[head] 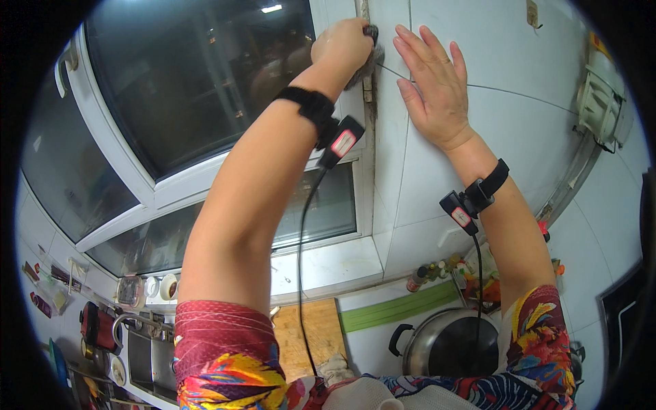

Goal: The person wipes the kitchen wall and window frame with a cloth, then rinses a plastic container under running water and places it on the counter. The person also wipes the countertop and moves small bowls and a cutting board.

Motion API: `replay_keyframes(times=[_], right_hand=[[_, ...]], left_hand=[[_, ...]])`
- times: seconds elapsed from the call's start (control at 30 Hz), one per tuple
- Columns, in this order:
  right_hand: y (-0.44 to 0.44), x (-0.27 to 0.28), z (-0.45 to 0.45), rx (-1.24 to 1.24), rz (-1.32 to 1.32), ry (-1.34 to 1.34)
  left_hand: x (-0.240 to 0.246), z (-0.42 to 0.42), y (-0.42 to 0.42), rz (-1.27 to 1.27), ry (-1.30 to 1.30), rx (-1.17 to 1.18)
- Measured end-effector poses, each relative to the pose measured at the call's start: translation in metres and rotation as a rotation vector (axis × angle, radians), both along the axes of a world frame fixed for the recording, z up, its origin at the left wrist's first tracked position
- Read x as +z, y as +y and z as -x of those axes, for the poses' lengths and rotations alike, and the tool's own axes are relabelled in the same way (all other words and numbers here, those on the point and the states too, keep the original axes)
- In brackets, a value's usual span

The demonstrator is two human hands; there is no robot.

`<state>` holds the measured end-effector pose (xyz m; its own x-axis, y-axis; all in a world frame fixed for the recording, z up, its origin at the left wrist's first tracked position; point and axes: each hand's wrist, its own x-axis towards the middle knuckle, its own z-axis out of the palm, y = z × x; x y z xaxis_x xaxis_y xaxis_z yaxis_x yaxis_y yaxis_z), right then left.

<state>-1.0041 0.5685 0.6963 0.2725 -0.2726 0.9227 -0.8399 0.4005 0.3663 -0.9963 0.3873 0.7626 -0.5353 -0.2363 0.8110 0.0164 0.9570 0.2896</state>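
My left hand (342, 46) is raised to the window's right edge, its fingers closed around a dark-handled scrubbing tool. The tool's grey, fuzzy scrubbing part (365, 72) lies against the dirty joint (373, 97) between the white window frame (333, 13) and the tiled wall. To the right, my right hand (434, 87) rests on or just over the white wall tiles (497, 51), fingers spread and holding nothing. Black straps with small devices and cables are on both forearms. The far side of my left hand and most of the tool's handle are hidden.
Below are a white windowsill (328, 266), a wooden board (307, 333), a green strip (400, 307), a large lidded pot (451, 343) and several bottles (417, 279). A steel sink (148, 359) with a faucet (120, 323) is lower left. A wall fixture (599, 105) hangs upper right.
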Motion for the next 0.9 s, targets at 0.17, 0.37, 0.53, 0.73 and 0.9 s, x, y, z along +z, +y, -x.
replay_keyframes(times=[0.17, 0.37, 0.53, 0.73, 0.9], right_hand=[[0.002, 0.001, -0.001, 0.011, -0.01, 0.004], [0.001, 0.002, -0.001, 0.0, 0.0, 0.008], [0.002, 0.0, -0.001, 0.01, -0.003, 0.02], [0.001, 0.001, -0.002, 0.002, 0.01, 0.024], [0.001, 0.002, -0.001, 0.006, 0.008, 0.019]], left_hand=[[0.0, 0.012, -0.002, -0.058, 0.039, -0.034], [0.009, -0.001, -0.011, 0.082, -0.159, -0.129], [-0.004, 0.013, 0.001, -0.077, 0.023, -0.049], [-0.043, -0.013, -0.015, 0.074, -0.191, -0.222], [-0.062, -0.024, 0.002, -0.094, -0.098, -0.205]])
